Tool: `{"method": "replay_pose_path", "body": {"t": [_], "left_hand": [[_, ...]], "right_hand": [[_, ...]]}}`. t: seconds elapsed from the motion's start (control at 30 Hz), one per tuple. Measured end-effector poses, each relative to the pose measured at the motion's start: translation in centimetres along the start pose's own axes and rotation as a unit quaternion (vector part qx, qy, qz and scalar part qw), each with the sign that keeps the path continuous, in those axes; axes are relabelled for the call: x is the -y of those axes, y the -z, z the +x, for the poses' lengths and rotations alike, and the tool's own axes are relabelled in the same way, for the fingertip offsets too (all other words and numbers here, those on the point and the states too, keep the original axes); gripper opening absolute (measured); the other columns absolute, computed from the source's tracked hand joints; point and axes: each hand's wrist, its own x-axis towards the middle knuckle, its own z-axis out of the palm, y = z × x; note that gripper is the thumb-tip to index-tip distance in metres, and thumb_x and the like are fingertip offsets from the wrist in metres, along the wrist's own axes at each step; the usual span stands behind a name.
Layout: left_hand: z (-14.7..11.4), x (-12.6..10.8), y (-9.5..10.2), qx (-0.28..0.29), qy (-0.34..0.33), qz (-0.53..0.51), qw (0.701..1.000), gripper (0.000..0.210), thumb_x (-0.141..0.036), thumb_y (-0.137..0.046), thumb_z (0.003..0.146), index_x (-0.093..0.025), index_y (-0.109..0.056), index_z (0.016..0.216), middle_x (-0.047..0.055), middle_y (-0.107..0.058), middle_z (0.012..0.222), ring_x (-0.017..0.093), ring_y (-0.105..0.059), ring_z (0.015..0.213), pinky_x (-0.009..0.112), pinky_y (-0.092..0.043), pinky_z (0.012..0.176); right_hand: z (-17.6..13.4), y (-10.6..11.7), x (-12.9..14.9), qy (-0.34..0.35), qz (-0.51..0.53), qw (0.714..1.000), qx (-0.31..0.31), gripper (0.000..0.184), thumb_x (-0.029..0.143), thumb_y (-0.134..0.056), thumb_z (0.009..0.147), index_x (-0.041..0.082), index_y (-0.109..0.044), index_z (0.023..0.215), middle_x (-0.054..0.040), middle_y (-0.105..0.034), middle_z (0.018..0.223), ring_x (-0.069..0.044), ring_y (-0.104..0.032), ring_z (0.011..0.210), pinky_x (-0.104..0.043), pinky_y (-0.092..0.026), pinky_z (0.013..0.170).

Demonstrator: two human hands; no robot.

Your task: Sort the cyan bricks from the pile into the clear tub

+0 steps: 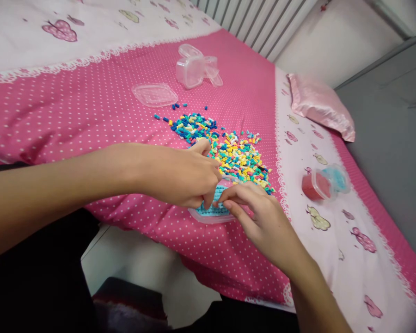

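Light-blue small bricks (213,209), set close together in rows, lie in a shallow clear plastic lid or tray (211,219) at the bed's near edge. My left hand (190,178) reaches over them from the left, its fingers bent down and closed, with a fingertip at the bricks. Whether it holds a piece is hidden. From the right, my right hand (254,206) pinches thumb and forefinger together over the same bricks; what is between them is too small to make out. Just beyond both hands spreads a pile of loose multicoloured bricks (242,157).
Farther back on the pink dotted bedspread (100,111) are a clear lid (155,95) and clear plastic containers (196,71). At right stand a tub with red contents (314,185) and one with blue contents (337,179). A pink pillow (321,108) lies near the grey headboard (384,125).
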Motion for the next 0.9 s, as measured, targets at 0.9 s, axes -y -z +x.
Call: {"method": "replay_pose_path", "body": {"t": [0.9], "left_hand": [[-0.22,0.22,-0.27,-0.065,-0.030,0.080,0.994,0.020,-0.014,-0.068,0.080,-0.025,-0.072,0.064,-0.001,-0.069,0.071,0.018,-0.061,0.083,0.048,-0.031,0.105]], "right_hand": [[-0.11,0.00,0.12,0.001,0.029,0.999,0.038,0.012,0.023,-0.051,0.102,0.026,-0.062,0.097,-0.0007,-0.065,0.103,-0.018,-0.058,0.101,-0.034,-0.042,0.089]]}}
